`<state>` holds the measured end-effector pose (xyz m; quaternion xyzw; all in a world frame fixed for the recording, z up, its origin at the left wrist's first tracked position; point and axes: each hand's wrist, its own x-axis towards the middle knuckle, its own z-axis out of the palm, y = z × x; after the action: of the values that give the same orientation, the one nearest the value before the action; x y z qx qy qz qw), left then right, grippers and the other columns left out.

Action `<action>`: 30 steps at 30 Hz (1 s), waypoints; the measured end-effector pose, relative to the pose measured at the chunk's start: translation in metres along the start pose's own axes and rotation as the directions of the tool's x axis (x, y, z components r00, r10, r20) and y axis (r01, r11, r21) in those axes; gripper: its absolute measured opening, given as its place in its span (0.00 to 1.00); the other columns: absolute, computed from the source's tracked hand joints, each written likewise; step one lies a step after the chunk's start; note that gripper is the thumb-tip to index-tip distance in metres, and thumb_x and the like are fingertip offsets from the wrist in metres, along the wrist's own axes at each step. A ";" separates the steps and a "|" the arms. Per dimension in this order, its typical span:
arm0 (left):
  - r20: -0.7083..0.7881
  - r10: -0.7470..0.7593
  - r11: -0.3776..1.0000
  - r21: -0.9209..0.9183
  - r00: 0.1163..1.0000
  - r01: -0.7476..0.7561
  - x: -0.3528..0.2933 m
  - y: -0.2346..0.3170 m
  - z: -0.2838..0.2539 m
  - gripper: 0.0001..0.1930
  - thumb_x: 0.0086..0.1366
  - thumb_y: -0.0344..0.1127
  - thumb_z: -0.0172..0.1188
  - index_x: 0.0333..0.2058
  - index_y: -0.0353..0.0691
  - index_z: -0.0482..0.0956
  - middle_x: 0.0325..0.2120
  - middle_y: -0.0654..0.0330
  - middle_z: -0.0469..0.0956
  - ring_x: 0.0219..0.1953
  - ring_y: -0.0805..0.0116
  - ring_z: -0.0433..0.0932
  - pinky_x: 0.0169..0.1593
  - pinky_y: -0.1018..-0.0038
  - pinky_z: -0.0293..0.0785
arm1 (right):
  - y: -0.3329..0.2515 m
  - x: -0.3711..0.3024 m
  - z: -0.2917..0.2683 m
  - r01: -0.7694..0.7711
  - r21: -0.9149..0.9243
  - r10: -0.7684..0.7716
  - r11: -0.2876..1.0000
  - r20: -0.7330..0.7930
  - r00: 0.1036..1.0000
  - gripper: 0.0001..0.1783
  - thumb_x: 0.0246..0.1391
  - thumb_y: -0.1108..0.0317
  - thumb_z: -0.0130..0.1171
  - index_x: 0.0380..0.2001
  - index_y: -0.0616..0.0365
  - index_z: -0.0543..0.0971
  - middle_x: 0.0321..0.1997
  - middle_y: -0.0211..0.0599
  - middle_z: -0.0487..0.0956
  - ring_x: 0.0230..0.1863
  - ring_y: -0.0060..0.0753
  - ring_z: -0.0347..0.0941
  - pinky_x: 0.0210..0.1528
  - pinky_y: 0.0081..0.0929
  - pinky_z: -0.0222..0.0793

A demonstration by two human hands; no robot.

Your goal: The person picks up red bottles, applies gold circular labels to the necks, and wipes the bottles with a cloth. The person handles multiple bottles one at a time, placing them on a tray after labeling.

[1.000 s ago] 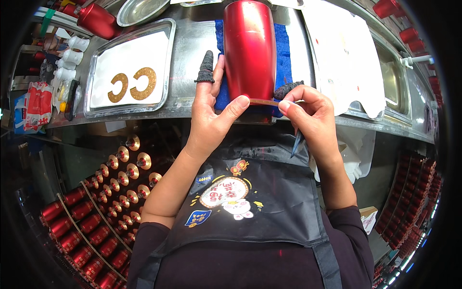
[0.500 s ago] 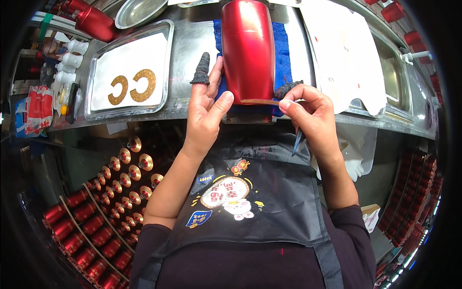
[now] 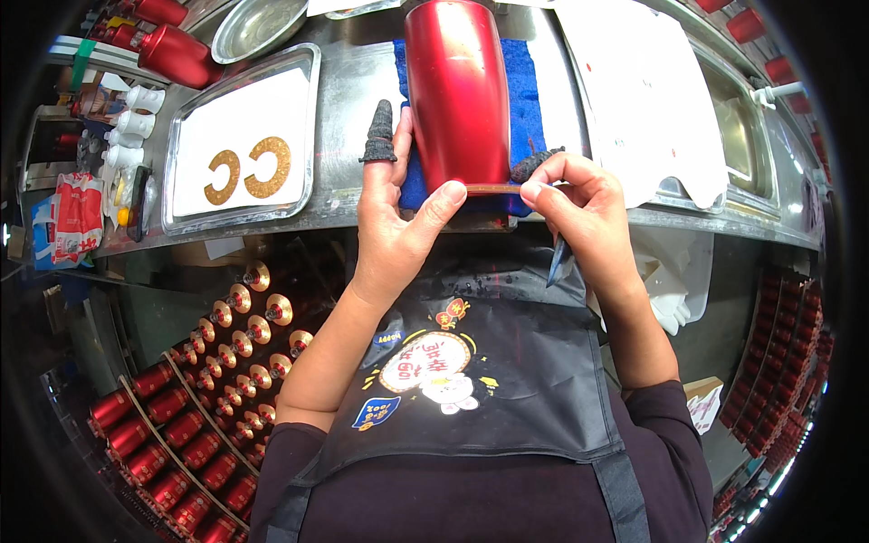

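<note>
A glossy red bottle (image 3: 457, 90) lies on a blue cloth (image 3: 525, 81) with one end toward me. Across that near end runs a thin gold-brown strip (image 3: 491, 189). My left hand (image 3: 394, 213) holds the bottle's left side, its thumb pressing the strip's left end and its index finger, in a black finger cover, raised. My right hand (image 3: 584, 208) is closed, pinching the strip's right end between thumb and index finger. Below its palm sticks out a dark pointed tool (image 3: 558, 262), otherwise hidden. Another black cover is on one right finger.
On the left, a metal tray (image 3: 312, 118) bears white paper and two gold C-shaped pieces (image 3: 266, 167). White paper (image 3: 643, 100) covers the right side, beside a metal basin (image 3: 742, 136). Racks of red bottles (image 3: 186, 434) stand below the bench edge.
My left thumb has moved right, onto the strip's left end. The strip now lies level across the bottle's near end, and the right hand has shifted slightly left.
</note>
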<state>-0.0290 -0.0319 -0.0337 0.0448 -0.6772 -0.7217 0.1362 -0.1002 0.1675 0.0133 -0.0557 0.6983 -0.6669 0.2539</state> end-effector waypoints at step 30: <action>0.004 -0.064 0.989 -0.136 0.998 0.063 0.001 0.008 -0.003 0.44 0.64 0.28 0.68 0.71 0.28 0.49 0.73 0.40 0.53 0.74 0.56 0.56 0.73 0.63 0.57 | -0.004 -0.005 0.001 0.017 0.006 -0.017 1.000 0.015 1.000 0.06 0.58 0.70 0.65 0.28 0.57 0.79 0.25 0.19 0.76 0.23 0.06 0.63 0.25 0.12 0.54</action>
<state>-0.0284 -0.0351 -0.0263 0.0572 -0.6245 -0.7702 0.1161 -0.0959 0.1683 0.0183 -0.0661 0.6941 -0.6705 0.2536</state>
